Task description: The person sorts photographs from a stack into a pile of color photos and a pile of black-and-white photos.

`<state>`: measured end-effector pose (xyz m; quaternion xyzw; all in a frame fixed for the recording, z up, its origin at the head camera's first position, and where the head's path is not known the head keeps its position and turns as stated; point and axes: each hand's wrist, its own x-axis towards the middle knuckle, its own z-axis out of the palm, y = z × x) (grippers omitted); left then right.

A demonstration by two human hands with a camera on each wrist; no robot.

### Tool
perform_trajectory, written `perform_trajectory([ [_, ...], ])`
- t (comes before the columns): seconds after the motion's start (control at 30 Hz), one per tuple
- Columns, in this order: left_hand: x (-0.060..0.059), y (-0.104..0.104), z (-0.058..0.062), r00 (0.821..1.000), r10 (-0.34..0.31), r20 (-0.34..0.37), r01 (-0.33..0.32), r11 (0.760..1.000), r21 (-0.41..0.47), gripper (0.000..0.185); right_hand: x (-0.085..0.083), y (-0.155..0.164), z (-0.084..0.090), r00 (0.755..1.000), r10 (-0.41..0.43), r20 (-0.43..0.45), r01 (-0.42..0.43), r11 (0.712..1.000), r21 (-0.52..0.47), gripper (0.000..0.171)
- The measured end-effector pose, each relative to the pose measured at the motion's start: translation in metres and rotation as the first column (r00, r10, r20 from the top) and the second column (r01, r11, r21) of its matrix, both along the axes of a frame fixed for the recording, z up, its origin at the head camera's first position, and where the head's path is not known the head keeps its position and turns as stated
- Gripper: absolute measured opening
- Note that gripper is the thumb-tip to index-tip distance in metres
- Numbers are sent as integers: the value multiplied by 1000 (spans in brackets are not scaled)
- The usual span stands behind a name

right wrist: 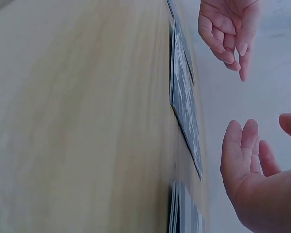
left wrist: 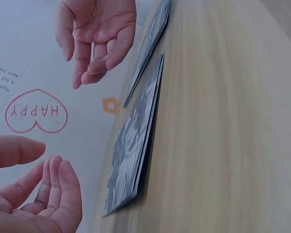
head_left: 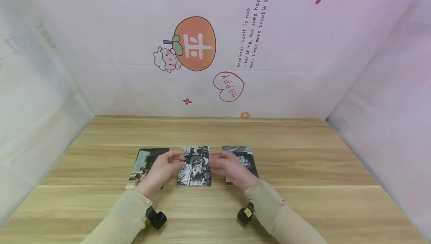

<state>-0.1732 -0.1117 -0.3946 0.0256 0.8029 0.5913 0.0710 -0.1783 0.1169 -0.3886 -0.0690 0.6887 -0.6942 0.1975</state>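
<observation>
Black-and-white photo card stack (head_left: 194, 166), centre frame, looks thin, light, slippery; your left hand (head_left: 161, 169) and right hand (head_left: 230, 167) hover relaxed, holding nothing — pinch its side edges.

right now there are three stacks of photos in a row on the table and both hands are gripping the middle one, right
Not quite. Three photo stacks lie in a row, but the left hand and right hand hover open beside the middle stack, holding nothing. Both wrist views show empty palms above the table.

"HAPPY" in heart (head_left: 229, 86) on backdrop (head_left: 101, 49); "Happiness itself..." slogan (head_left: 250, 30).
</observation>
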Motion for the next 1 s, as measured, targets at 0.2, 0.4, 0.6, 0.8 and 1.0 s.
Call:
perform_trajectory([
  [0.2, -4, 20, -1, 1000, -26, 12, 25, 998, 50, 40, -1, 20, -3, 999, -40, 7, 40, 999, 22, 48],
  [0.4, -10, 36, -5, 998, -54, 17, 52, 996, 68, 39, -8, 39, 0, 996, -89, -15, 90, 994, 56, 44],
  [0.6, -12, 51, 0, 996, -91, 10, 90, 992, 89, 38, -13, 58, 9, 994, -105, -34, 107, 993, 57, 46],
  [0.8, -13, 65, 6, 993, -116, -20, 118, 988, 101, 40, -18, 72, 12, 989, -145, -37, 148, 986, 72, 46],
  [1.0, -14, 76, 8, 991, -128, -36, 132, 984, 119, 39, -21, 87, 11, 988, -148, -46, 153, 979, 133, 47],
])
